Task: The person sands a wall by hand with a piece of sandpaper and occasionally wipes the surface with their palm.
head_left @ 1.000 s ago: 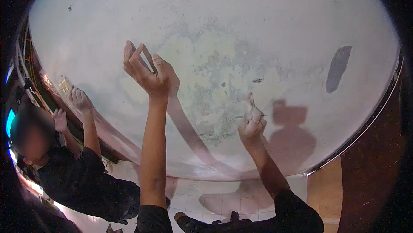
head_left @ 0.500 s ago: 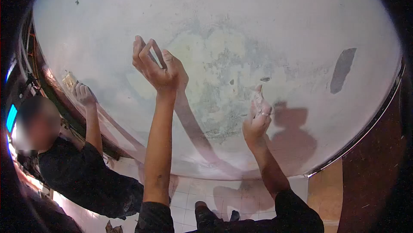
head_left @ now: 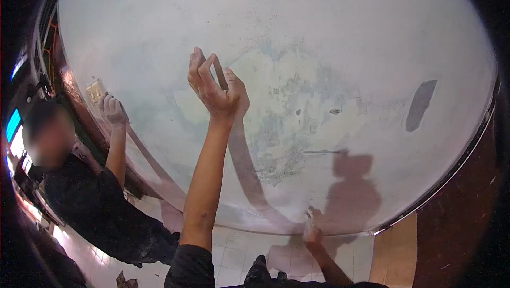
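My left hand (head_left: 219, 87) is raised against a pale, patchy wall (head_left: 366, 33), its fingers bent and spread apart with nothing in them. Its shadow falls on the wall to the right and below. Low down near the wall's bottom edge is my right hand (head_left: 312, 230), small in view and whitened with dust. The fingers of that hand look closed together; whatever they hold, if anything, I cannot make out. Between the two hands, the wall has a yellowish, grey-blotched area (head_left: 255, 81) with small dark holes (head_left: 334, 111) and a dark horizontal scrape (head_left: 320, 152).
At left another person (head_left: 95, 203) in dark clothing has a raised hand (head_left: 112, 110) by a switch plate or socket (head_left: 95, 91) on the wall. A grey patch (head_left: 421, 106) marks the wall's right side. White floor tiles (head_left: 234, 251) lie below, with a brown surface (head_left: 451, 224) at right.
My right hand has dropped from the middle of the wall to near its bottom edge. My left hand keeps its pose against the wall; the view has shifted slightly.
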Demonstrator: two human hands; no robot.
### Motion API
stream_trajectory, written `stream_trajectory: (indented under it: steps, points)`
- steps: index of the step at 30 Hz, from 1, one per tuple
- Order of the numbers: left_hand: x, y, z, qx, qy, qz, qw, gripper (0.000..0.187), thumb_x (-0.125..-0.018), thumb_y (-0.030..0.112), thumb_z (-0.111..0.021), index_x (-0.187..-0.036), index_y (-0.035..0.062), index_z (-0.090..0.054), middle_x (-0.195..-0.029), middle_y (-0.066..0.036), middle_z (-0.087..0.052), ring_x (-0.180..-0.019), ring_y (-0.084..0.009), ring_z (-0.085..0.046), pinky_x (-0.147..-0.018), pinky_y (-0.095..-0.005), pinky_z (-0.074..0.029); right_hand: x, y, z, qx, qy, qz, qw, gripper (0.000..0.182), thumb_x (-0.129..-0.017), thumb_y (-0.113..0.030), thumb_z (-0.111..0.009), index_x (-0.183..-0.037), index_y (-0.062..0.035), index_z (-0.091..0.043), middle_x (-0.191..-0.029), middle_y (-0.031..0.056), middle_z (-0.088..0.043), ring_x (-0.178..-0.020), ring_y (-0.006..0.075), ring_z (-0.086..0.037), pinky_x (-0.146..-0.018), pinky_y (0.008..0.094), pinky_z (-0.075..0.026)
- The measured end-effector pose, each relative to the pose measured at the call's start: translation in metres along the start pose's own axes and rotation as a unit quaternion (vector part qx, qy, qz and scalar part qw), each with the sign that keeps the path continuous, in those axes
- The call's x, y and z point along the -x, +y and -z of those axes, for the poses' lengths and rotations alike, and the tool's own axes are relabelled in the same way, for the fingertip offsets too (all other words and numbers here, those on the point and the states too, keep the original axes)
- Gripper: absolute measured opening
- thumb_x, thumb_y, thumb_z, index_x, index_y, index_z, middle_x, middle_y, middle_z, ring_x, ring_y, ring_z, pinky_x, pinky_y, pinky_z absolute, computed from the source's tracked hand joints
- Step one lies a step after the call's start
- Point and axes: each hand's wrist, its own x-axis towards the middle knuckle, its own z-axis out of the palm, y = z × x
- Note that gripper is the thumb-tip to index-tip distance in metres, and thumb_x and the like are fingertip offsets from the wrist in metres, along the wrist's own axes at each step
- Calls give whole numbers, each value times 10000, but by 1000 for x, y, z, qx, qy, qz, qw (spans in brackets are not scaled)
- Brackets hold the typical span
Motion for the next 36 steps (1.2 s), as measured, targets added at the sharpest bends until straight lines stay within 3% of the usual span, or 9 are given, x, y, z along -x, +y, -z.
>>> stream_trajectory:
  steps: [3, 13, 16, 18, 21, 24, 31, 34, 36]
  points:
    - [0, 2, -1, 14, 9, 13, 1000, 410, -779, 109, -579, -1181, 42, -533, -1394, -211, -440, -1326, -392, -364, -1073, -495, -267, 66, -38, 52, -72, -109, -335, 933, 479, -891, -101, -532, -1320, 90, -435, -1208, 291, -564, -1095, 427, -562, -903, 466, -477]
    - [4, 18, 3, 13, 5, 36, 999, 393, -857, 98, -528, -1240, 9, -516, -1449, -227, -385, -1364, -418, -307, -1099, -515, -227, 134, -1, 73, 108, -155, -329, 925, 552, -896, -102, -525, -1388, 81, -354, -1359, 321, -442, -1233, 435, -471, -1016, 456, -404]
    - [35, 52, -3, -2, -9, 93, 996, 542, -883, 136, -498, -1393, -14, -395, -1510, -240, -298, -1419, -411, -223, -1134, -516, -154, 114, 10, 72, -40, 14, -403, 914, 547, -901, -119, -525, -1389, 68, -363, -1302, 326, -492, -1195, 431, -502, -1011, 461, -407]
    - [90, 85, 1, 43, -160, 13, 986, 619, -873, 200, -509, -1429, -26, -357, -1531, -201, -282, -1441, -348, -209, -1159, -517, -123, 118, 32, 59, -11, 52, -285, 957, 545, -905, -131, -527, -1391, 58, -365, -1260, 326, -520, -1150, 449, -524, -984, 473, -425]
    - [203, 136, 35, 149, -446, -171, 866, 656, -890, 327, -553, -1451, 50, -360, -1517, -109, -344, -1414, -253, -298, -1139, -492, -244, 131, 32, 57, 11, 48, -287, 957, 544, -901, -122, -532, -1391, 48, -366, -1236, 333, -532, -1113, 462, -540, -946, 490, -444]
    - [358, 151, 98, 293, -623, -163, 707, 647, -900, 357, -554, -1417, 15, -370, -1492, -122, -363, -1368, -277, -358, -1119, -426, -294, 134, -6, 80, -74, -1, -373, 925, 551, -883, -115, -557, -1378, 46, -375, -1239, 345, -521, -1100, 472, -542, -922, 506, -450]
    - [570, 27, 467, 334, -807, 128, 471, 461, -800, 348, -671, -1182, 96, -617, -1280, -96, -587, -1202, -286, -537, -1007, -419, -424, 194, -14, 76, 45, -97, -205, 973, 600, -838, -99, -583, -1358, 96, -357, -1137, 373, -547, -1003, 496, -569, -851, 525, -463]
    - [556, 11, 556, 289, -862, 357, 217, 421, -785, 374, -685, -1143, 154, -663, -1185, -111, -647, -1132, -306, -592, -981, -419, -444, 185, -25, 86, -185, -79, -298, 933, 538, -835, -86, -554, -1307, 114, -391, -1097, 364, -560, -978, 506, -560, -831, 534, -464]
    - [533, 15, 627, 167, -918, 282, 222, 421, -797, 418, -667, -1146, 183, -665, -1139, -131, -664, -1094, -340, -611, -966, -418, -451, 188, -19, 76, -54, -80, -207, 974, 491, -847, -109, -557, -1267, 108, -424, -1093, 353, -565, -970, 501, -557, -819, 538, -463]
